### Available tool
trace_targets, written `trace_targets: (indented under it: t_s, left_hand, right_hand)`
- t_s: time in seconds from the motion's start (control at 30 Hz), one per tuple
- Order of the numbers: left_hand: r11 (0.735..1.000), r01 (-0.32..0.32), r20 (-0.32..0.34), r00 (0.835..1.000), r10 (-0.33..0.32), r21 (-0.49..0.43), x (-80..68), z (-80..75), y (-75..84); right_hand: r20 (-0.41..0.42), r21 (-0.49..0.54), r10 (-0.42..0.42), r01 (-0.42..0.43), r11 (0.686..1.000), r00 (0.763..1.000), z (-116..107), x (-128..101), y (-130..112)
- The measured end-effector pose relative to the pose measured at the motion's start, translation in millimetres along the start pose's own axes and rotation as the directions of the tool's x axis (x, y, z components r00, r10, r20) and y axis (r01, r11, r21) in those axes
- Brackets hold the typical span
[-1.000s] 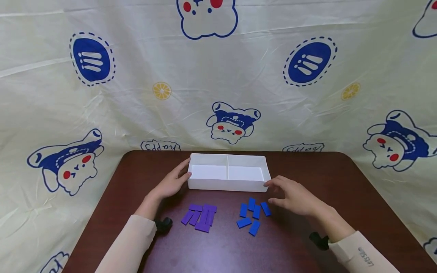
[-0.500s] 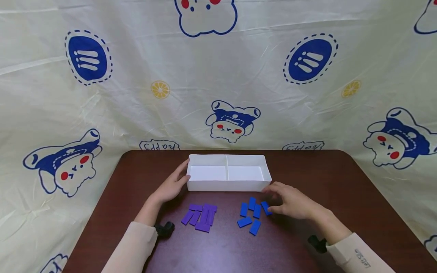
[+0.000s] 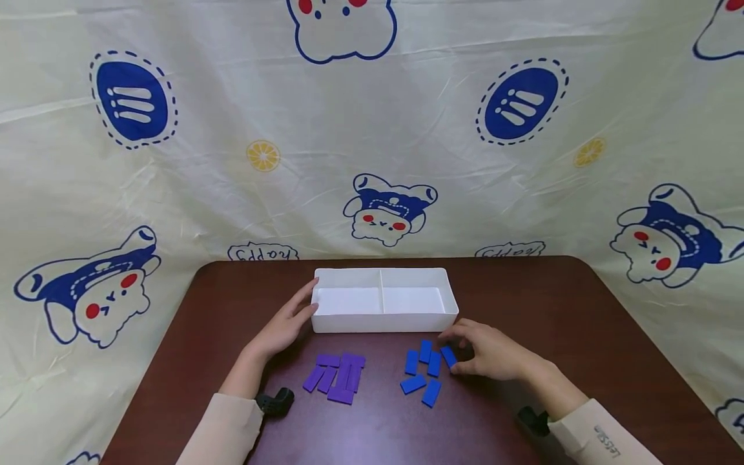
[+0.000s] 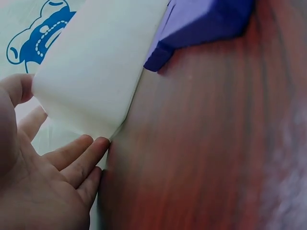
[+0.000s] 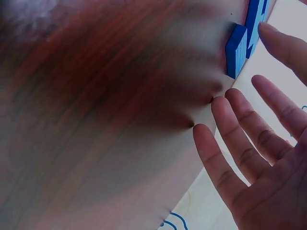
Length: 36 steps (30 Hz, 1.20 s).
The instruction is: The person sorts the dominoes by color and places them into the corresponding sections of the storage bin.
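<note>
Far left, the left hand (image 3: 280, 332) would serve best as a light brace, steadying the white divided tray (image 3: 383, 324) without shoving it; its fingers are extended and apart, resting on the tray's left end rather than clamped. To the right, in front of the left compartment, purple tiles (image 3: 344, 372) lie clustered on the desk (image 3: 383, 426). Next come the blue tiles (image 3: 434, 363), loosely scattered before the right compartment. The outermost blue tile (image 3: 448, 356) appears to be the piece sought; a low pinch from its ends should lift it without disturbing its neighbours. Far right, the right hand (image 3: 491, 349) arches low, thumb and fingers parted around that tile, not clamped; whether the thumb touches it cannot be told.
</note>
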<state>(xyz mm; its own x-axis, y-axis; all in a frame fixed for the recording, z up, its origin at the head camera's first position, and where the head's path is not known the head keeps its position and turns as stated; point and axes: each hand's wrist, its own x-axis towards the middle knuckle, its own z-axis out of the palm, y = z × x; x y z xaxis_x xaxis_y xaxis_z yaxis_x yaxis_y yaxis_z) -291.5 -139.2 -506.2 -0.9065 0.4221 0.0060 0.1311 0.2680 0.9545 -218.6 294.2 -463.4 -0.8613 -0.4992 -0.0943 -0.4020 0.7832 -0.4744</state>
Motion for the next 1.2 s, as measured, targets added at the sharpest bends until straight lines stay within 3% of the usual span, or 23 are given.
trace_targets:
  t_s: [0.53,1.2]
  left_hand:
    - [0.999,-0.045,-0.002,0.999,0.045,-0.018,4.1,-7.9,9.8]
    - [1.000,-0.010,-0.002,1.000,0.010,0.002,-2.5,0.1,-5.3]
  right_hand:
    - [0.013,-0.045,-0.020,0.021,0.999,1.000,-13.3,9.2,-4.7]
    - [-0.006,-0.087,-0.016,0.015,0.996,1.000,2.2,6.4,2.5]
